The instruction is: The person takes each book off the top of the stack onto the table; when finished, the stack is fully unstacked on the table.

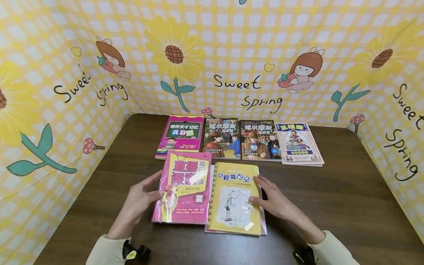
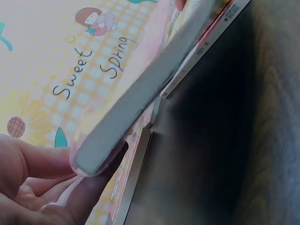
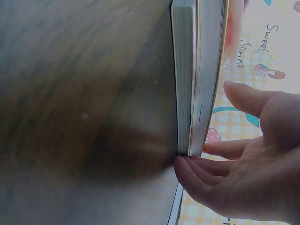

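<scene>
My left hand (image 1: 137, 200) holds a pink book (image 1: 188, 198) with a yellow panel by its left edge, thumb on the cover. In the left wrist view the book's page edge (image 2: 126, 108) slants above the table, thumb over it and fingers underneath. To its right lies a yellow book (image 1: 236, 224) with a cartoon figure, on top of at least one other book. My right hand (image 1: 278, 202) is at the stack's right side, fingers fairly straight. In the right wrist view its fingertips (image 3: 185, 171) touch the book edges, while the thumb stands apart from the cover.
Along the back of the brown table (image 1: 331, 206) lie a pink ABC book (image 1: 180, 145), two dark detective-cover books (image 1: 222, 141) (image 1: 256, 141) and a white-and-blue book (image 1: 299, 143). A yellow checked cloth (image 1: 218, 48) rises behind and at both sides.
</scene>
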### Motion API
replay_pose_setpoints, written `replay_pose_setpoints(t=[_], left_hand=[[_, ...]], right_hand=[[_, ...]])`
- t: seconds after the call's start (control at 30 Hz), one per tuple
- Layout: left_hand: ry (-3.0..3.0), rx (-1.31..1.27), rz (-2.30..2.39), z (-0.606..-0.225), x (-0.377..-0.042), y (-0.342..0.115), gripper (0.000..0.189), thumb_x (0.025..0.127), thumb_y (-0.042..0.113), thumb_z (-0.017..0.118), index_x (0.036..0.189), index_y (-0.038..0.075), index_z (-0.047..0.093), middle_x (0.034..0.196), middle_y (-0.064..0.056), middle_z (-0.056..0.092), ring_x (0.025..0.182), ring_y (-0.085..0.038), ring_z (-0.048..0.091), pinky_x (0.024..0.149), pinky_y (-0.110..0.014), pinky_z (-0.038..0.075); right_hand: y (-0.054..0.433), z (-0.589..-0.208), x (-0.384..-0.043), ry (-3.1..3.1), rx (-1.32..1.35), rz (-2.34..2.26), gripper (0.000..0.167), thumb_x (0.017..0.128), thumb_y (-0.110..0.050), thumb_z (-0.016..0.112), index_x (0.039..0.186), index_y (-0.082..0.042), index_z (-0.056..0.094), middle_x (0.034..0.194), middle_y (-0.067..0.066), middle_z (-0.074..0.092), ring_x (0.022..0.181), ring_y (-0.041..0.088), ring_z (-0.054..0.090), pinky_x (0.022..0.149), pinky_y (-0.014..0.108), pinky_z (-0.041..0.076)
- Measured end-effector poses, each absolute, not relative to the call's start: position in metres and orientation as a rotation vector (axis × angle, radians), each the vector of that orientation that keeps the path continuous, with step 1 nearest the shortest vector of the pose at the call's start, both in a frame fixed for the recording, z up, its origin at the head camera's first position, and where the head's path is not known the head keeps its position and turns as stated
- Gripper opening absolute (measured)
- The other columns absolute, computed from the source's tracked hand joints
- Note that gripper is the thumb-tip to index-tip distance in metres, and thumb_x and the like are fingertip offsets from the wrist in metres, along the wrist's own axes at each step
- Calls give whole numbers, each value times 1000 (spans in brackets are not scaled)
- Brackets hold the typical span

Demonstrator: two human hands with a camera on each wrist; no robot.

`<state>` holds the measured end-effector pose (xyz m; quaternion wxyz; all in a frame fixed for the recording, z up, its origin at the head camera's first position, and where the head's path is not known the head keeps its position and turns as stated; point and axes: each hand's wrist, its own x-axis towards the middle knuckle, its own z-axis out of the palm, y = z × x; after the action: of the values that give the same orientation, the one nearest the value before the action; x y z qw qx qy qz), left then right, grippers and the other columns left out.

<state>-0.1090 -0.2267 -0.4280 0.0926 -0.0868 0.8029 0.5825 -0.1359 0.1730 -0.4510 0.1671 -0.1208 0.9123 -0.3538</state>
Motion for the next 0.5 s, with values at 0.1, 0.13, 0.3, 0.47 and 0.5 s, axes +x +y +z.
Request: replay_pose_setpoints(t=[0.1,0.13,0.3,0.47,0.5], left_hand=[[2414,-268,1686,-428,-108,-233,65,90,2,62,149,13,37,151,-22,32,102,-26,64,81,-34,55],[2416,-268,1684,-428,-108,-235,64,91,2,62,149,13,37,151,-22,32,101,-26,64,81,-33,55],[2443,-254,1661,-430,-108,-242,64,90,2,62,149,12,37,151,-24,33,102,-28,62,79,-30,54],[2441,-255,1647,-437,-110,-246,64,90,1,61,149,10,37,151,-24,32,115,-34,53,77,-26,54],[2438,-258,1643,-439,-110,-247,64,90,1,61,149,10,37,151,-24,32,115,-34,52,76,-27,54]], right_hand=[[173,-450,-136,2594,-341,-1003,77,90,-40,65,150,-6,32,156,23,21,139,50,17,103,69,24],[173,-450,-136,2592,-340,-1003,76,90,-40,65,150,-6,32,156,23,21,139,51,16,103,70,23],[173,-448,-136,2591,-335,-1006,76,91,-39,65,150,-6,32,156,23,21,139,50,16,104,70,23],[173,-449,-136,2592,-339,-1002,76,91,-39,65,150,-6,31,156,22,21,139,49,17,104,69,25],[173,-449,-136,2592,-340,-1001,76,91,-39,65,150,-6,31,156,22,21,139,49,17,104,69,25]])
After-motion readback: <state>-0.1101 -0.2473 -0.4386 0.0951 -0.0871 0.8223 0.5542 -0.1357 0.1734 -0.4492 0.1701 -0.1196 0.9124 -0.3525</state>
